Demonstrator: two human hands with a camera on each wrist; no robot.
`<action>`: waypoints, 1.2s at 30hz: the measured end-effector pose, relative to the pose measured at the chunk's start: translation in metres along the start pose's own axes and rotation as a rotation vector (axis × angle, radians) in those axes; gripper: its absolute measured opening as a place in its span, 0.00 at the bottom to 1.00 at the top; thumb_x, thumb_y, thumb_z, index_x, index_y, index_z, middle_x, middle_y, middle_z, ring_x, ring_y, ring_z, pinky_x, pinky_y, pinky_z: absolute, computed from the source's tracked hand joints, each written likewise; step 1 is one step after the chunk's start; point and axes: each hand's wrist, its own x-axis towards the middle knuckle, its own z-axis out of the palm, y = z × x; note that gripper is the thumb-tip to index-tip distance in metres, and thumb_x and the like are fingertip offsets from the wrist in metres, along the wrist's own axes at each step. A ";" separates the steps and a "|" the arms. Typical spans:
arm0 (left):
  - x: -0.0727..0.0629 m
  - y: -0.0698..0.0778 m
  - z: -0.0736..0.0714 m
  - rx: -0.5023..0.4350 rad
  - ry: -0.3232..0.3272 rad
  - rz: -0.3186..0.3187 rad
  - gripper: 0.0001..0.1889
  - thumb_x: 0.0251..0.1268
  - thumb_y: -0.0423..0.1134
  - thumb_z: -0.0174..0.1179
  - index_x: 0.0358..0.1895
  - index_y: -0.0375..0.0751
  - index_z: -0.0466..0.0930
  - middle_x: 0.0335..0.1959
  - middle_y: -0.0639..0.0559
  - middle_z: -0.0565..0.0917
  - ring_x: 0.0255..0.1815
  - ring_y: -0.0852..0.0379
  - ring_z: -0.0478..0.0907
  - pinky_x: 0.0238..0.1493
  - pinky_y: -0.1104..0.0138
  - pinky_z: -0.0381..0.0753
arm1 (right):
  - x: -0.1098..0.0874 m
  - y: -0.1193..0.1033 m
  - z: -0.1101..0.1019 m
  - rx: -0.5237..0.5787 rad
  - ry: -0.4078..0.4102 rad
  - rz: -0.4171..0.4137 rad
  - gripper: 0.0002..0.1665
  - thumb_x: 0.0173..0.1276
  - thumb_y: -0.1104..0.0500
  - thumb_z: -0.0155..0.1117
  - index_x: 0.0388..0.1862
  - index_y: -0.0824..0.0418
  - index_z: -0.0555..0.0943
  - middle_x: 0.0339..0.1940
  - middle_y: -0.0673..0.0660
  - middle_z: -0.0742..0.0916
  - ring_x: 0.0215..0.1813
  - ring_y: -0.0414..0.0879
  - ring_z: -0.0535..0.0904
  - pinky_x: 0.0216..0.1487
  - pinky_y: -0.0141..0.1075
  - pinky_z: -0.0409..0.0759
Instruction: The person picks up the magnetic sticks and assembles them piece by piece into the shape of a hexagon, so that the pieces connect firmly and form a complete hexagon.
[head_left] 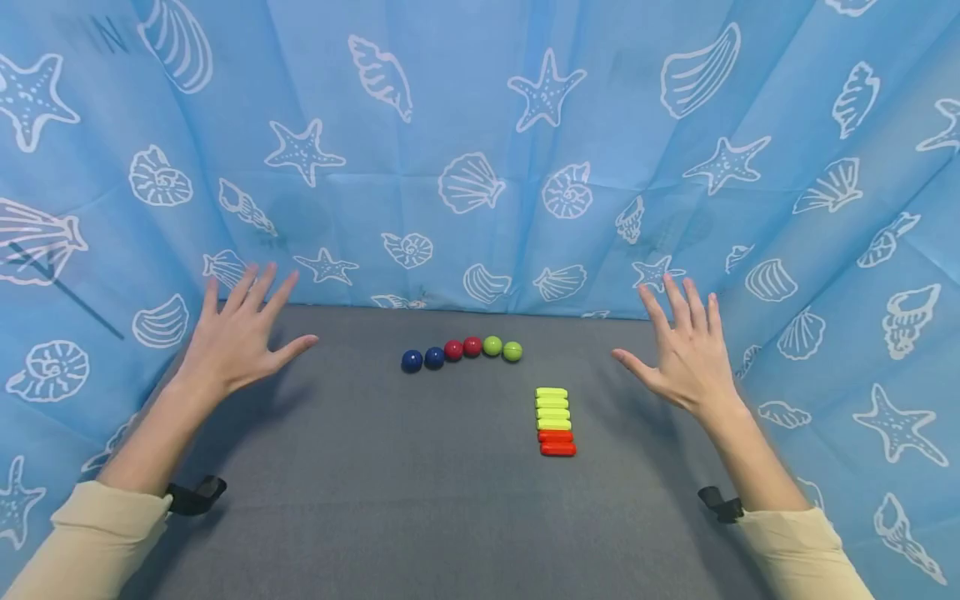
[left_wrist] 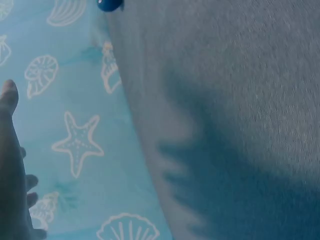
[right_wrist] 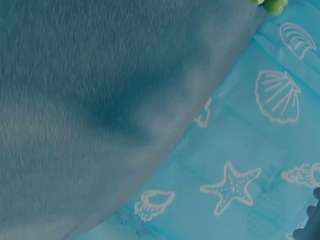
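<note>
In the head view my left hand (head_left: 238, 337) hovers over the back left of the table, fingers spread and holding nothing. My right hand (head_left: 686, 354) is held up likewise at the back right, its fingers apart and straight. Between them a curved row of balls runs left to right: two dark blue balls (head_left: 412, 361), two red balls (head_left: 453, 350) and two green balls (head_left: 492, 346). Nearer the right hand lies a column of short sticks, several yellow sticks (head_left: 552, 403) above two red sticks (head_left: 557, 448). Both hands are apart from all these pieces.
A grey cloth-like tabletop (head_left: 360, 475) spreads beneath the hands. Blue curtains (head_left: 480, 125) printed with white shells and starfish stand behind and at both sides. Each forearm wears a black strap (head_left: 197, 495) near a beige sleeve (head_left: 105, 533).
</note>
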 end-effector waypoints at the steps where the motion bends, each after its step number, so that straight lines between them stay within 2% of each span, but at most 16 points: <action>1: 0.000 0.002 0.001 -0.012 -0.003 -0.002 0.54 0.70 0.75 0.59 0.90 0.53 0.50 0.89 0.35 0.59 0.89 0.31 0.54 0.82 0.24 0.45 | 0.000 -0.002 0.001 0.010 0.000 -0.008 0.66 0.68 0.09 0.35 0.90 0.50 0.57 0.89 0.70 0.61 0.89 0.74 0.53 0.84 0.76 0.49; 5: -0.001 0.010 0.005 -0.063 0.002 -0.012 0.50 0.70 0.70 0.63 0.87 0.47 0.58 0.83 0.33 0.70 0.82 0.29 0.66 0.78 0.27 0.61 | -0.002 -0.011 0.006 0.049 0.006 -0.049 0.60 0.71 0.18 0.48 0.88 0.54 0.60 0.86 0.71 0.66 0.85 0.74 0.60 0.81 0.76 0.56; 9: -0.001 0.020 0.006 -0.131 -0.042 -0.047 0.46 0.74 0.66 0.62 0.85 0.42 0.64 0.78 0.31 0.75 0.76 0.28 0.74 0.69 0.29 0.72 | -0.003 -0.022 0.010 0.114 0.015 -0.077 0.54 0.70 0.30 0.60 0.86 0.59 0.64 0.83 0.72 0.70 0.82 0.74 0.64 0.78 0.75 0.62; 14: 0.000 0.027 0.009 -0.225 -0.114 -0.082 0.42 0.79 0.66 0.57 0.83 0.40 0.66 0.76 0.30 0.76 0.72 0.26 0.76 0.61 0.29 0.77 | -0.005 -0.034 0.015 0.231 -0.026 -0.042 0.53 0.64 0.46 0.74 0.84 0.61 0.65 0.81 0.71 0.73 0.79 0.72 0.68 0.71 0.74 0.69; 19: 0.000 0.033 0.014 -0.343 -0.193 -0.120 0.40 0.82 0.66 0.54 0.83 0.40 0.66 0.78 0.32 0.75 0.75 0.28 0.75 0.65 0.27 0.74 | -0.007 -0.044 0.019 0.394 -0.120 0.023 0.49 0.67 0.50 0.76 0.83 0.61 0.66 0.81 0.68 0.74 0.79 0.69 0.68 0.74 0.74 0.67; 23: -0.001 0.040 0.021 -0.458 -0.231 -0.136 0.38 0.83 0.62 0.56 0.82 0.40 0.66 0.77 0.33 0.76 0.76 0.31 0.75 0.68 0.26 0.72 | -0.009 -0.051 0.020 0.506 -0.213 0.079 0.48 0.70 0.51 0.75 0.84 0.60 0.65 0.81 0.67 0.73 0.79 0.69 0.68 0.72 0.75 0.67; 30: 0.000 0.051 0.038 -0.681 -0.281 -0.096 0.31 0.85 0.51 0.59 0.80 0.37 0.69 0.76 0.32 0.77 0.73 0.31 0.78 0.69 0.33 0.76 | -0.009 -0.055 0.027 0.700 -0.304 0.118 0.46 0.72 0.56 0.76 0.83 0.62 0.65 0.80 0.67 0.75 0.76 0.68 0.73 0.71 0.67 0.78; 36: 0.003 0.059 0.056 -0.827 -0.338 -0.071 0.29 0.85 0.46 0.59 0.78 0.34 0.71 0.73 0.31 0.80 0.71 0.31 0.80 0.68 0.35 0.78 | -0.009 -0.054 0.035 0.858 -0.381 0.139 0.41 0.74 0.59 0.75 0.80 0.61 0.68 0.77 0.69 0.79 0.73 0.72 0.78 0.69 0.68 0.80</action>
